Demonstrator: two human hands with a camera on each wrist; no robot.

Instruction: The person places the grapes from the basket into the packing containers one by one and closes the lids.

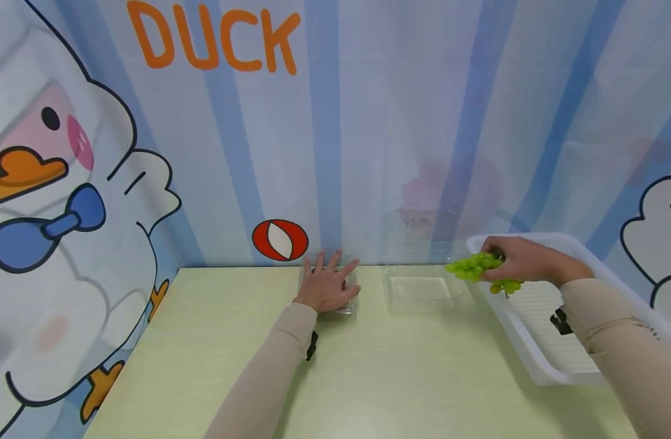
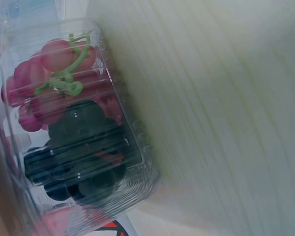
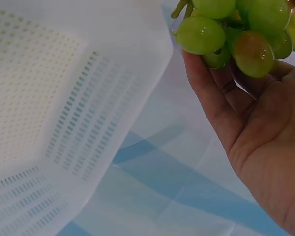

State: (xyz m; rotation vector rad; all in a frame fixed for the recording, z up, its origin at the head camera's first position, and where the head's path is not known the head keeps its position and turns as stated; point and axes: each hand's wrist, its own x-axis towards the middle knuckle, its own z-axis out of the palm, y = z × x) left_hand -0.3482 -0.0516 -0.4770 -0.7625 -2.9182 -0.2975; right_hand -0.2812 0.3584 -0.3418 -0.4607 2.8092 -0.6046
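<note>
My left hand (image 1: 326,288) rests with spread, fairly straight fingers on top of a closed clear plastic box (image 1: 345,310) near the back wall. Through its side, the left wrist view shows a bunch of red grapes (image 2: 54,61) with a green stem beside a bunch of dark grapes (image 2: 86,147). Over the left rim of the white basket, my right hand (image 1: 524,259) grips a bunch of green grapes (image 1: 474,266), fingers curled around it. Between the two hands sits another clear plastic box (image 1: 420,294), its lid (image 1: 420,235) raised against the wall.
The white basket (image 1: 538,369), with perforated floor and sides, stands on the right of the pale table (image 1: 412,378). A printed curtain (image 1: 352,122) with blue stripes and a duck hangs right behind the table's back edge.
</note>
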